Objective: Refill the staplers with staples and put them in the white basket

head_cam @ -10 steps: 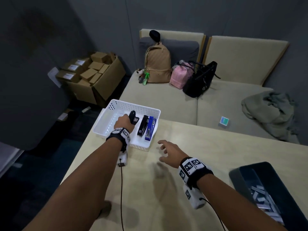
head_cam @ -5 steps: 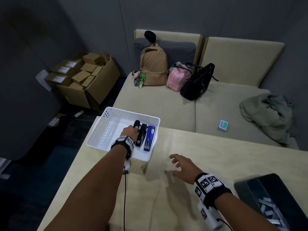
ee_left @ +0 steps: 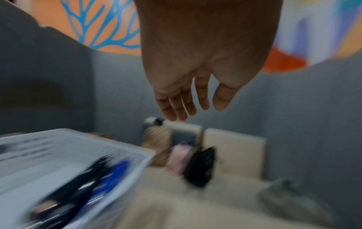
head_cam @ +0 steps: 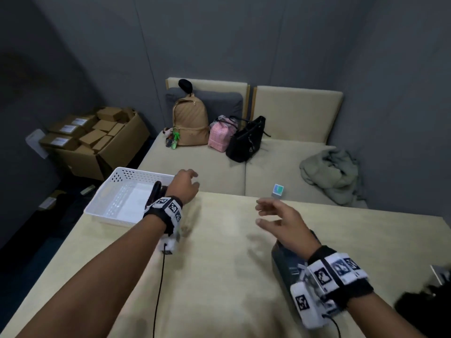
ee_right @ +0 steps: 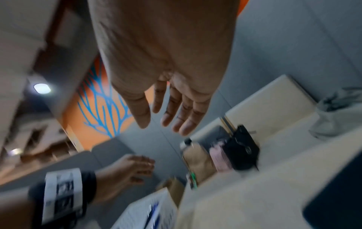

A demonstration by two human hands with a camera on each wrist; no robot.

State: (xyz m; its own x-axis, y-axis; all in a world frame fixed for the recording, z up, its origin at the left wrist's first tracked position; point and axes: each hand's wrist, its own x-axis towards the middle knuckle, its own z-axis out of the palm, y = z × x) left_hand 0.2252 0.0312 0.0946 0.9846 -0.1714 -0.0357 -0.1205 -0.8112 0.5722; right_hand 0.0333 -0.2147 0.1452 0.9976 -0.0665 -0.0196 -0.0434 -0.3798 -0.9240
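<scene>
At the far left, on the corner of the counter [head_cam: 219,276], your white basket [head_cam: 114,189] stands with the staplers [ee_left: 92,182] inside it. They lie side by side against its right wall, black ones and a blue one, with their long axis running away from you toward the sofa. In the head view your left wrist hides most of them; only one black end shows.

Your left hand [head_cam: 184,186] hangs above the right edge of the basket, fingers loose and spread, and it holds nothing. The staplers lie just below and a little left of it.

More to the right, your right hand [head_cam: 280,220] hovers over the middle of the counter, also relaxed and empty. The dark tray [head_cam: 285,262] with the staple strips lies just behind this wrist, on your right side.

I judge that any stapler not yet refilled must be on the right, so the right hand is nearer to the coming move. A dark thing shows at the right edge, but it is too blurred to name.
</scene>
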